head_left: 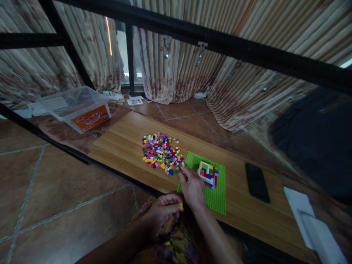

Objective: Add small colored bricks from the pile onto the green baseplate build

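My left hand (165, 209) is closed low in front of my lap, with a small yellow toy brick (180, 206) pinched at its fingertips. My right hand (194, 189) reaches over the front of a green baseplate (216, 201). Its thumb and forefinger curl together in a pinch at the right edge of a heap of loose coloured bricks (161, 152); what lies between them is too small to make out. Beside that hand, on the baseplate, stands a low block built of white, red, yellow, green and blue bricks (208, 175).
The wooden table (123, 137) also bears a black phone (257, 182) to the right. White objects (316, 223) sit at its right end. A clear plastic bin (79, 106) with an orange label is beyond the left end. Black metal bars (233, 47) cross above, before striped curtains (176, 69).
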A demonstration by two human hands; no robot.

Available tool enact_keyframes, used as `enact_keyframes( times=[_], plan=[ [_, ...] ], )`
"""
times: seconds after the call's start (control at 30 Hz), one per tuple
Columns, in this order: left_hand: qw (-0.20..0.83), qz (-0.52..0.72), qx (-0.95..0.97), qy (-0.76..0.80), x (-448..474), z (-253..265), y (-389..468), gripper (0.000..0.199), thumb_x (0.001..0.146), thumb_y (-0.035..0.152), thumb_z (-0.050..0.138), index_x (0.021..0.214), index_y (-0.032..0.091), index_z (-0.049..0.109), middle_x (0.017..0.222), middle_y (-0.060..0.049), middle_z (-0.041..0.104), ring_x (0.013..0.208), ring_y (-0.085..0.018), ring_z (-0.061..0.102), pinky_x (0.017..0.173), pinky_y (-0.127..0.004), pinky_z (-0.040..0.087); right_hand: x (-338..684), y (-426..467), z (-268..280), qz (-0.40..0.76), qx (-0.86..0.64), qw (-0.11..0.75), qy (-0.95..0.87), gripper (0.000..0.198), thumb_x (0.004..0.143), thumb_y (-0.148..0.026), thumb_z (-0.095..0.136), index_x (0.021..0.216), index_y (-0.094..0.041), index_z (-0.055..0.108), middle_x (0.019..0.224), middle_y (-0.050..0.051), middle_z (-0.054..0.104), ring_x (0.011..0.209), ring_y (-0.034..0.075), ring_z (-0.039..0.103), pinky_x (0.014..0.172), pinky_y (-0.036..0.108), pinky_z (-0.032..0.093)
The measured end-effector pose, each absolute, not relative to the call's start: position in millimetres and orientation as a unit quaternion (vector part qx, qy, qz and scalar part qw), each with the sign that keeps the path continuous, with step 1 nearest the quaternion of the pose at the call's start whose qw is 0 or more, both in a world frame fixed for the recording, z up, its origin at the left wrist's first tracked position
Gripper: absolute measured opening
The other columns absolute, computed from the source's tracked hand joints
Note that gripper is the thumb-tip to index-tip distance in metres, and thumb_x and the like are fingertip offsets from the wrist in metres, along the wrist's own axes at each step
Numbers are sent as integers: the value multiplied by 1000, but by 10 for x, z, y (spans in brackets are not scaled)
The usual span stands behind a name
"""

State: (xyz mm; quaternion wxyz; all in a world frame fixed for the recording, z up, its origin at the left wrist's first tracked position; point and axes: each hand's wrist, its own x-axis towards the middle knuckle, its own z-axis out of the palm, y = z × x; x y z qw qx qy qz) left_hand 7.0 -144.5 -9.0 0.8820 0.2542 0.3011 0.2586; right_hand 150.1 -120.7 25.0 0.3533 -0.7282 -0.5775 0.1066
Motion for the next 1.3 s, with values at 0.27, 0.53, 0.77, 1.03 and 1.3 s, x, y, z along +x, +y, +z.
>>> enact_keyframes(
  times=[0.27, 0.53, 0.77, 1.03, 1.3],
  plan=[
    [893, 279, 150, 318, 79, -16, -1432, 30, 64, 26, 84, 87, 13, 71, 71, -2, 65, 56, -7, 56, 58, -18, 45, 1481, -1649, 469, 246, -674, 424, -553, 24, 90, -32, 53, 102, -24, 72, 97, 6, 71, 89, 18, 66, 80, 30, 52],
    [905, 261, 138, 307, 70, 54, -1438, 28, 66, 28, 83, 85, 12, 70, 70, -2, 63, 56, -7, 56, 59, -20, 46, 1468, -1973, 591, 338, -613, 406, -588, 28, 92, -26, 54, 115, -29, 69, 105, 6, 66, 95, 17, 63, 83, 29, 52],
    [899, 233, 189, 319, 237, 87, -1450, 35, 67, 43, 81, 72, 12, 66, 61, 0, 59, 48, -6, 50, 49, -19, 38, 1557, -2067, 577, 314, -629, 429, -567, 19, 92, -29, 56, 101, -28, 73, 86, 3, 66, 81, 15, 63, 74, 26, 50],
    [859, 221, 302, 349, 296, 132, -1389, 41, 73, 52, 73, 78, 11, 72, 64, -4, 63, 53, -7, 52, 51, -19, 37, 2040, -1984, 432, 166, -746, 502, -404, 23, 84, -41, 63, 85, -21, 73, 88, 6, 71, 85, 20, 64, 76, 32, 50],
    [840, 228, 307, 385, 170, 63, -1255, 36, 67, 47, 78, 73, 13, 69, 58, -1, 61, 47, -6, 47, 47, -18, 31, 2603, -1752, 180, 141, -773, 524, -330, 32, 74, -46, 68, 84, -17, 74, 86, 9, 74, 82, 23, 67, 79, 37, 51]
  ],
)
